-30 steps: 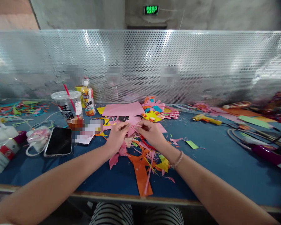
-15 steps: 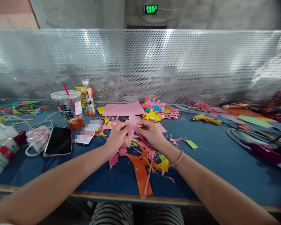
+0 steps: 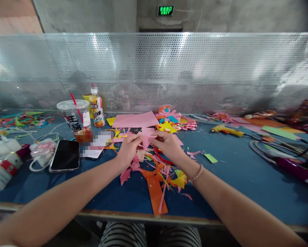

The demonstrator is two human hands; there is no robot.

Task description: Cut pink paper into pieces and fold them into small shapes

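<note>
Left hand (image 3: 128,150), right hand (image 3: 169,147) pinching pointed pink paper piece (image 3: 145,141) between them; piece spreading wider than moment ago, unfolding seemingly advancing; long orange paper strip (image 3: 156,195) lying wearer-side of grip.

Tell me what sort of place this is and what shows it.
Probably a paper-craft workshop: cut paper scraps, paper flowers and what looks like a yellow glue gun all lie on the blue table.

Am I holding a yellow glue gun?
No, the yellow glue gun lies on the table, while your left hand and right hand hold pink paper.
</note>
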